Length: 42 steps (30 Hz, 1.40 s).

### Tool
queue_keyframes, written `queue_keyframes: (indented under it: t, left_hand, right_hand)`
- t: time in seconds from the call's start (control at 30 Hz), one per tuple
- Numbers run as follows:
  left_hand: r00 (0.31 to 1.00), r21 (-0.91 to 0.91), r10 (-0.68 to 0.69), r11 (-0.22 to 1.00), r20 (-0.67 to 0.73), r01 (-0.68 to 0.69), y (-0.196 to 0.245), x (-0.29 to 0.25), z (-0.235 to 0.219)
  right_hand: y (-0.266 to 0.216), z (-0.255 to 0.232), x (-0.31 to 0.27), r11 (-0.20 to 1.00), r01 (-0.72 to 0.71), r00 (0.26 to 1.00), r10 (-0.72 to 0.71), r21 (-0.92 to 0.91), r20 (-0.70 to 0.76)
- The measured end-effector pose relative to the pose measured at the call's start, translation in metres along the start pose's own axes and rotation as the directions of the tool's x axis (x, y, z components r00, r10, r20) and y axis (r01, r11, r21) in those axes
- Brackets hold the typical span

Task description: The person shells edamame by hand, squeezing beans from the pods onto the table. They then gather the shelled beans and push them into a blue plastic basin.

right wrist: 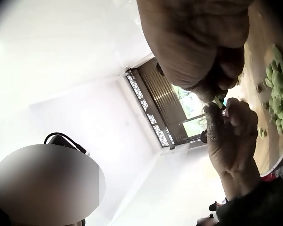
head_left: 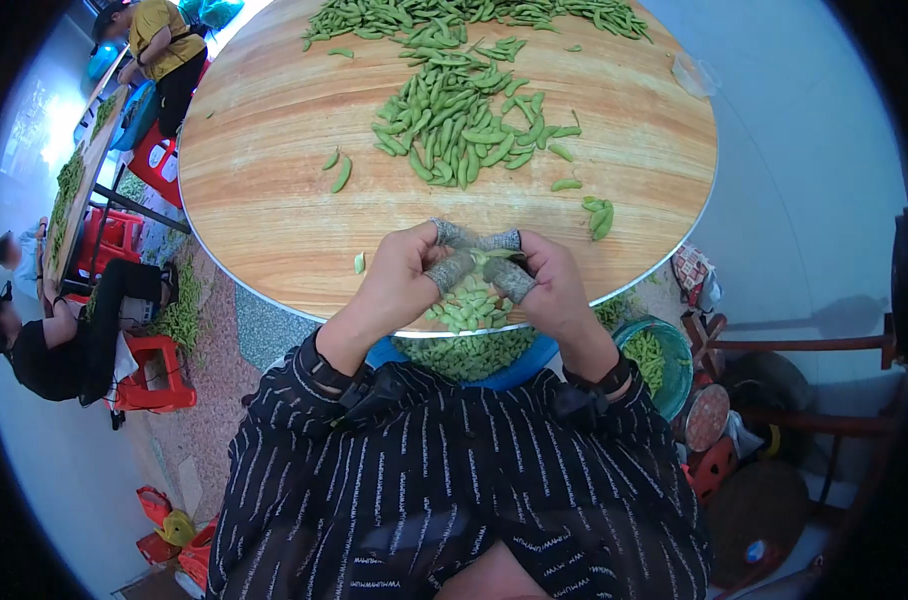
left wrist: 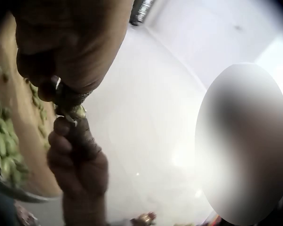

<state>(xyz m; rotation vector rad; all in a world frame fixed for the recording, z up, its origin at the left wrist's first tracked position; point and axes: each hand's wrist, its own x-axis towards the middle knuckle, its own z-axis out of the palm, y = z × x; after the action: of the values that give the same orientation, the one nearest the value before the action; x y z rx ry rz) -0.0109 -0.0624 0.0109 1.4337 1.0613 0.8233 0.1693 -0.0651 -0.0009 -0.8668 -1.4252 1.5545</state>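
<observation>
Grey sleeves cover the thumbs and forefingers of both hands. My left hand (head_left: 404,275) and right hand (head_left: 554,280) meet at the table's near edge, pinching a green pod (head_left: 496,254) between them. In the left wrist view, a pale green bit (left wrist: 79,111) shows between the fingertips; the right wrist view shows the pod (right wrist: 218,102) partly hidden by fingers. Shelled beans (head_left: 466,306) lie just below the hands at the edge. A heap of whole pods (head_left: 454,120) spreads across the middle of the round wooden table (head_left: 264,200).
Loose pods (head_left: 599,217) lie right of the hands, others (head_left: 341,172) to the left. Under the table edge, a blue basin (head_left: 534,362) holds many beans. A green basket (head_left: 664,350) of pods stands lower right. Several people sit at another table (head_left: 86,180) on the left.
</observation>
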Motion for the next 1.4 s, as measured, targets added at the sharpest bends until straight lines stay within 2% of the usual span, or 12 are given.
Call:
queue_keyframes:
  t: [0.27,0.43,0.57,0.63,0.77,0.97,1.03,1.17,1.23,1.27,1.33,1.4]
  left_hand:
    - [0.996,-0.156,0.09,0.984,-0.01,-0.091,-0.011,0.011,-0.008]
    - [0.955,-0.407,-0.037,0.899,0.295,0.16,-0.017,0.013,-0.02]
    - [0.955,-0.513,-0.074,0.831,0.286,0.218,-0.016,0.018,-0.012]
    - [0.989,-0.107,-0.126,0.985,0.073,0.134,-0.009,0.017,-0.008]
    - [0.998,-0.021,0.038,0.999,0.058,-0.037,-0.006,0.014,-0.004]
    - [0.952,0.512,0.304,0.813,0.036,-0.279,-0.012,0.012,-0.003]
    - [0.934,0.461,0.353,0.838,-0.05,-0.292,-0.012,0.012,-0.002]
    - [0.942,0.606,0.32,0.771,-0.099,-0.198,-0.015,0.014,-0.008]
    - [0.896,0.751,0.434,0.623,-0.099,-0.218,-0.016,0.014,-0.008]
    - [0.896,0.752,0.434,0.622,-0.097,-0.22,-0.017,0.014,-0.008]
    - [0.856,0.853,0.516,0.449,-0.006,-0.265,-0.018,0.014,-0.007]
    - [0.856,0.841,0.517,0.451,0.025,-0.297,-0.018,0.013,-0.007]
  right_hand:
    - [0.002,0.009,0.003,0.956,0.083,0.991,-0.11,-0.28,-0.082]
    - [0.002,-0.01,0.006,0.91,-0.267,0.959,0.218,0.317,0.181]
    - [0.012,-0.011,0.008,0.88,-0.211,0.975,0.161,0.426,0.151]
    - [0.011,-0.01,0.011,0.967,-0.145,0.989,0.136,0.211,0.055]
    - [0.0,-0.001,0.009,0.98,-0.074,0.995,0.086,0.187,-0.059]
    - [0.002,0.002,0.01,0.96,-0.112,0.983,0.145,0.255,-0.115]
    - [0.014,0.002,0.013,0.991,0.135,0.987,-0.135,-0.006,-0.083]
    - [0.002,-0.006,0.009,0.917,0.024,0.995,-0.06,-0.399,-0.078]
    - [-0.005,-0.003,0.009,0.989,-0.117,0.991,0.123,0.094,-0.059]
    - [-0.003,-0.003,0.01,0.989,-0.116,0.991,0.122,0.095,-0.061]
    - [0.002,-0.004,0.011,0.844,-0.197,0.979,0.2,0.499,0.049]
    - [0.005,-0.001,0.014,0.817,-0.204,0.974,0.226,0.54,0.026]
